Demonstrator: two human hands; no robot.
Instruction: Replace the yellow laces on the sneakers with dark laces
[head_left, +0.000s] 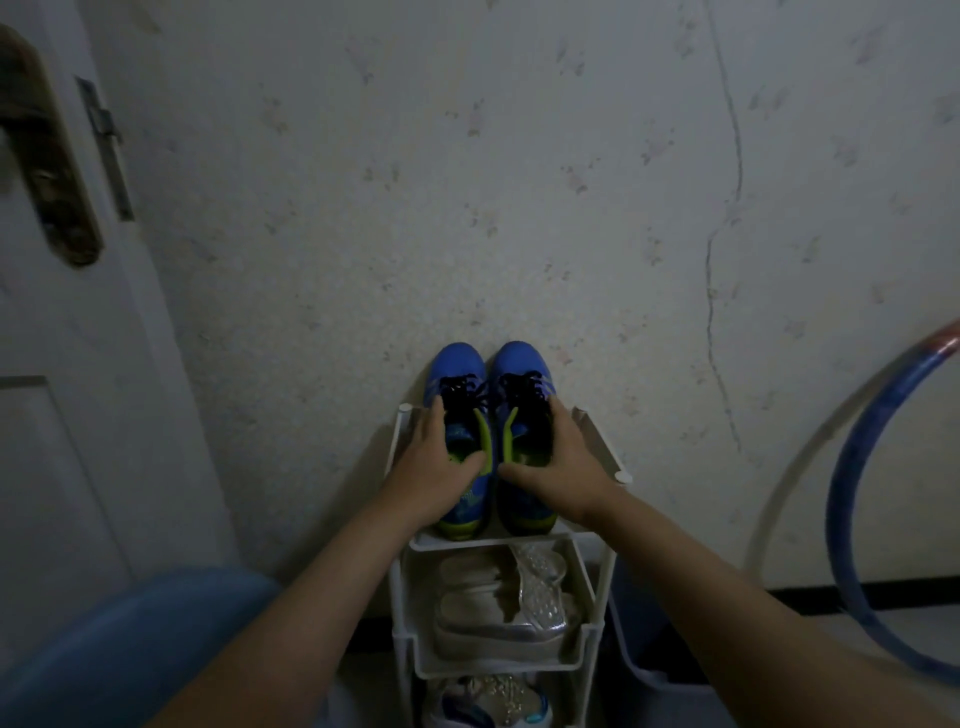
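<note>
Two blue sneakers stand side by side, toes to the wall, on the top shelf of a white shoe rack (401, 441), one under each hand. The left hand (434, 467) wraps the left sneaker (457, 366), fingers curled down its outer side and thumb across the opening. The right hand (560, 467) mirrors this on the right sneaker (522, 362). Dark laces (460, 389) sit just beyond the fingertips. The sneakers look light, with soft uppers and firmer soles. A grip at the mid-sides or heel likely holds best; the laces themselves would flop.
</note>
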